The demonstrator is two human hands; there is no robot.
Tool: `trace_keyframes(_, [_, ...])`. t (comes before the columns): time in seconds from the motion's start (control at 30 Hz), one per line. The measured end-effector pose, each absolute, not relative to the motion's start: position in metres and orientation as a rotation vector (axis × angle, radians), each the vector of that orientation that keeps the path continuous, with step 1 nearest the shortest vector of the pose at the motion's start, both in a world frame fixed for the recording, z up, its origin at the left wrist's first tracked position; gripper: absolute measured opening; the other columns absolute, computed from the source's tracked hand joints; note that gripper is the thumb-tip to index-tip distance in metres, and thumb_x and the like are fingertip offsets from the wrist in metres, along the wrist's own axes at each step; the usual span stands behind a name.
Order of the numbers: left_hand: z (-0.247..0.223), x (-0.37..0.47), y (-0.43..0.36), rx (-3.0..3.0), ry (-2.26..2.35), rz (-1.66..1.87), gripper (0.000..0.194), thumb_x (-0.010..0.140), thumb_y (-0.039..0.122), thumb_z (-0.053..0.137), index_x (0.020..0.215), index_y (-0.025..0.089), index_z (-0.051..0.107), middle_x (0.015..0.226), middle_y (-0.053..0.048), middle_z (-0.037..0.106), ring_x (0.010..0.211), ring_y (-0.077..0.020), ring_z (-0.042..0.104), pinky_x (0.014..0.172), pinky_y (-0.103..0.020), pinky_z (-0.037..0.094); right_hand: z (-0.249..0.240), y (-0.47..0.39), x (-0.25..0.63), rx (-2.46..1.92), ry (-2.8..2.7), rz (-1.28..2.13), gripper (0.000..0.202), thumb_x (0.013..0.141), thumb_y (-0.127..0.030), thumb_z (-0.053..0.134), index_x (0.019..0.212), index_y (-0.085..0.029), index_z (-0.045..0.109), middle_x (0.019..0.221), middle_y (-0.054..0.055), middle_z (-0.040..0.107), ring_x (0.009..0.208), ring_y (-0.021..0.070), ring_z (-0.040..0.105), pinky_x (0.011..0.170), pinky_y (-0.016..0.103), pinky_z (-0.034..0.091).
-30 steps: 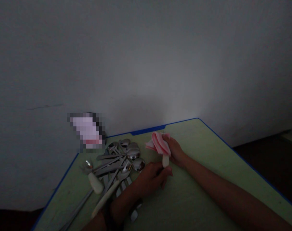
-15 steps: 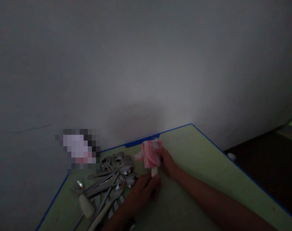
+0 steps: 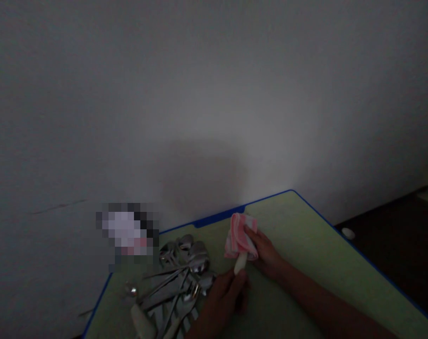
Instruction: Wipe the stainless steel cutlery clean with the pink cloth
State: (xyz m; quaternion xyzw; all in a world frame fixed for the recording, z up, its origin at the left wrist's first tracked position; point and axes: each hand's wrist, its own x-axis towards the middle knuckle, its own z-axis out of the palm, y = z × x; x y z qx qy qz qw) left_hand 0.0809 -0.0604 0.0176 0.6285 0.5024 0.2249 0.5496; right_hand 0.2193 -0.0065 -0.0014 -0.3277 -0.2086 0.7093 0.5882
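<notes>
My left hand (image 3: 228, 292) is closed round the cream handle of a fork (image 3: 240, 263). The fork's head is covered by a pink-and-white striped cloth (image 3: 239, 231). My right hand (image 3: 265, 249) grips that cloth from the right, pressing it around the fork just above the handle. To the left of my left hand lies a loose pile of metal cutlery (image 3: 178, 282), with several spoons and some cream-handled pieces, overlapping one another.
The light green table (image 3: 305, 235) has a blue edge and stands against a grey wall (image 3: 214, 94). A blurred-out item (image 3: 127, 230) sits at the table's back left. Beyond the right edge, a small white object (image 3: 348, 233) lies on the dark floor.
The view has shifted, so everything sits lower and to the right. The fork tines that poked above the cloth are now hidden, and the cloth is turned and bunched differently.
</notes>
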Motion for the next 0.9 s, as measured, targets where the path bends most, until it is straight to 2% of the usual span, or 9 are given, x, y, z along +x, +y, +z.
trace_keyframes(0.13, [0.024,0.08,-0.062,1.478,1.254,0.529,0.053,0.085,0.063,0.028,0.078,0.019,0.055,0.059,0.002,0.052,0.059,-0.0148,0.05,0.059,-0.025,0.04,-0.001,-0.008,0.221,-0.874,-0.483,1.705,0.034,0.069,-0.045,0.067,0.078,-0.013,0.062,0.063,0.003,0.064,0.053,0.0133,0.057,0.053,0.026,0.044])
trace_keyframes(0.2, [0.025,0.079,-0.062,1.534,1.252,0.499,0.053,0.085,0.061,0.028,0.069,0.018,0.053,0.057,0.001,0.051,0.061,-0.0148,0.051,0.062,-0.025,0.039,0.0,-0.007,0.222,-0.871,-0.442,1.727,0.036,0.071,-0.047,0.064,0.082,-0.013,0.062,0.066,0.004,0.066,0.059,0.0152,0.06,0.058,0.028,0.046])
trace_keyframes(0.33, [0.021,0.078,-0.061,1.551,1.179,0.448,0.055,0.087,0.059,0.027,0.06,0.017,0.051,0.049,0.002,0.047,0.053,-0.0124,0.048,0.056,-0.024,0.035,0.002,-0.003,0.223,-0.772,-0.269,1.756,0.037,0.077,-0.048,0.055,0.09,-0.014,0.061,0.077,0.006,0.068,0.074,0.0185,0.063,0.067,0.03,0.048])
trace_keyframes(0.47, [0.02,0.08,-0.059,1.417,1.145,0.493,0.056,0.085,0.061,0.027,0.057,0.017,0.048,0.044,0.003,0.044,0.045,-0.0109,0.044,0.049,-0.023,0.033,0.004,-0.001,0.225,-0.669,-0.223,1.78,0.031,0.081,-0.04,0.05,0.097,-0.016,0.06,0.083,0.005,0.068,0.078,0.0183,0.062,0.061,0.028,0.047])
trace_keyframes(0.63, [0.021,0.082,-0.056,1.28,1.135,0.564,0.055,0.083,0.062,0.028,0.058,0.018,0.049,0.036,0.005,0.038,0.036,-0.0096,0.036,0.042,-0.023,0.027,-0.001,-0.002,0.227,-0.699,-0.285,1.854,0.019,0.075,-0.026,0.058,0.089,-0.014,0.06,0.077,0.005,0.067,0.073,0.0175,0.061,0.056,0.025,0.044])
trace_keyframes(0.77, [0.02,0.081,-0.057,1.299,1.127,0.59,0.052,0.084,0.059,0.032,0.061,0.016,0.051,0.038,0.004,0.042,0.04,-0.0098,0.04,0.045,-0.022,0.03,-0.005,-0.002,0.226,-0.732,-0.35,1.867,0.02,0.072,-0.027,0.062,0.086,-0.012,0.06,0.07,0.004,0.066,0.067,0.0163,0.06,0.056,0.025,0.044])
trace_keyframes(0.9, [0.012,0.082,-0.055,1.269,1.124,0.692,0.044,0.085,0.055,0.036,0.078,0.016,0.054,0.043,0.007,0.045,0.038,-0.0082,0.038,0.04,-0.02,0.028,-0.002,-0.004,0.226,-0.728,-0.394,1.844,0.021,0.071,-0.031,0.064,0.081,-0.013,0.061,0.065,0.002,0.064,0.058,0.0129,0.057,0.057,0.025,0.045])
